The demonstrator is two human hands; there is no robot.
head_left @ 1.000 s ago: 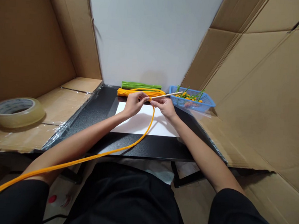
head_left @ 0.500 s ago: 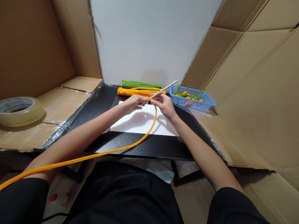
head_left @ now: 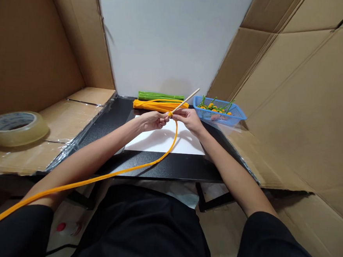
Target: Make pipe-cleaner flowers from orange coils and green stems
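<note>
My left hand (head_left: 152,121) is closed in a pinch at the lower end of a thin pale wooden stick (head_left: 188,99), where orange pipe cleaner is coiled around it. The stick slants up to the right, past my right fingers. Close beside the coil, my right hand (head_left: 189,119) pinches the orange pipe cleaner (head_left: 145,165). From there its long tail curves down over the table edge and across my left forearm to a free end at lower left. My fingers partly hide the coil.
White paper (head_left: 164,143) lies beneath my hands on the black table (head_left: 168,167). Behind are bundles of orange (head_left: 143,104) and green pipe cleaners (head_left: 160,97). A blue basket (head_left: 233,119) holds small orange-and-green pieces. A tape roll (head_left: 27,134) sits left on cardboard.
The pipe cleaner's free end has drawn into view at lower left. My right fingers have shifted slightly around the coil, and the whole view has moved a little.
</note>
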